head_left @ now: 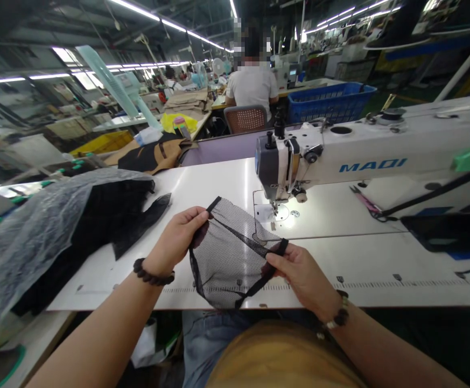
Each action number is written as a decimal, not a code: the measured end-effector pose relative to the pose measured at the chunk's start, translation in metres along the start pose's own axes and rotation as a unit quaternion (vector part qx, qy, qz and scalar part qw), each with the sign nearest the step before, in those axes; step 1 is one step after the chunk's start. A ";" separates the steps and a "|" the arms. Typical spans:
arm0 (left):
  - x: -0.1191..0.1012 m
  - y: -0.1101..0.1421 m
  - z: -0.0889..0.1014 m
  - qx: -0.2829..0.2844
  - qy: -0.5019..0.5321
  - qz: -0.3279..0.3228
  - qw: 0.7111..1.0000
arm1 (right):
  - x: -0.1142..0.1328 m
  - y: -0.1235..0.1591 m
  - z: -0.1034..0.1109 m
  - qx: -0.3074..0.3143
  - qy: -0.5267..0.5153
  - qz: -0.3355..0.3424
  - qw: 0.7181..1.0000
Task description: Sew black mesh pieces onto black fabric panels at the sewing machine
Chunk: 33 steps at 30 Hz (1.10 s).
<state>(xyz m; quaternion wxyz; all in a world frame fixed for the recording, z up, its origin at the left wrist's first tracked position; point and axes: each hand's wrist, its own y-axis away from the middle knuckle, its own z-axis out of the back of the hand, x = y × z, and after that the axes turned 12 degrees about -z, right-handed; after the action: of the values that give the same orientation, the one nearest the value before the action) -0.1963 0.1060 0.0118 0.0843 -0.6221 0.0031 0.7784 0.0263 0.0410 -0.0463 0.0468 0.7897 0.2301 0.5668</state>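
Between my two hands a black mesh fabric piece (229, 258) with dark bound edges is stretched over the front of the white sewing table (202, 183). My left hand (184, 231) pinches its upper left edge between thumb and fingers. At its right corner my right hand (299, 269) grips the black binding. The lower edge of the mesh hangs close to the table's front edge. Just beyond it stands the sewing machine (323, 156), its needle and presser foot (275, 209) apart from the mesh.
Black fabric (113, 215) under clear plastic wrap (44, 231) lies at the left. Scissors (367, 202) and a black tray (453, 231) rest on the right. Behind the table are a seated person (253, 86), a blue basket (323, 102) and brown fabric (170, 153).
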 end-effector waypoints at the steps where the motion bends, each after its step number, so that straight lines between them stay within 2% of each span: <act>1: -0.002 -0.001 0.001 -0.008 -0.039 -0.032 0.999 | 0.003 0.004 -0.001 -0.020 0.051 0.032 0.998; 2: -0.004 -0.002 0.002 -0.020 -0.087 -0.072 0.993 | 0.008 0.010 -0.002 -0.049 0.115 0.079 0.989; 3: -0.009 -0.002 0.005 -0.036 -0.134 -0.115 0.984 | 0.014 0.018 -0.004 -0.080 0.187 0.142 0.969; 5: -0.019 -0.003 0.012 -0.044 -0.186 -0.181 0.965 | 0.028 0.037 -0.009 -0.097 0.331 0.292 0.892; 7: -0.026 -0.004 0.021 0.007 -0.156 -0.198 0.968 | 0.039 0.051 -0.013 -0.011 0.427 0.389 0.816; 8: -0.026 -0.005 0.025 0.050 -0.119 -0.190 0.973 | 0.041 0.054 -0.014 0.054 0.449 0.407 0.793; 9: -0.024 -0.008 0.029 0.102 -0.078 -0.173 0.977 | 0.042 0.055 -0.014 0.107 0.464 0.402 0.782; 10: -0.019 -0.011 0.032 0.153 -0.040 -0.150 0.976 | 0.039 0.052 -0.013 0.135 0.480 0.383 0.777; 13: 0.006 -0.027 0.038 0.293 -0.021 -0.075 0.953 | 0.017 0.033 -0.005 0.106 0.570 0.306 0.755; 15: 0.023 -0.038 0.039 0.359 -0.091 -0.034 0.928 | -0.003 0.020 0.000 0.080 0.637 0.264 0.720; 16: 0.030 -0.043 0.038 0.370 -0.145 -0.019 0.917 | -0.012 0.015 0.000 0.075 0.660 0.255 0.702; 18: 0.038 -0.049 0.033 0.355 -0.264 -0.016 0.897 | -0.027 0.010 -0.002 0.070 0.685 0.254 0.679; 20: 0.038 -0.052 0.022 0.321 -0.370 -0.057 0.870 | -0.035 0.009 -0.008 0.057 0.692 0.262 0.670; 23: 0.034 -0.054 -0.003 0.299 -0.438 -0.119 0.839 | -0.041 0.009 -0.016 0.027 0.695 0.267 0.667; 27: 0.034 -0.059 -0.035 0.273 -0.452 -0.114 0.841 | -0.049 0.010 -0.017 -0.006 0.697 0.258 0.669; 33: 0.047 -0.074 -0.060 0.150 -0.514 -0.107 0.838 | -0.058 0.012 -0.014 -0.017 0.708 0.248 0.662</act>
<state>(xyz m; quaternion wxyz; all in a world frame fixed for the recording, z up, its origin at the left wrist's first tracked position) -0.1384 0.1786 -0.0402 0.2489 -0.1089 0.0095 0.9623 0.0027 0.0040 -0.0877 -0.2592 0.1776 -0.0199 0.9491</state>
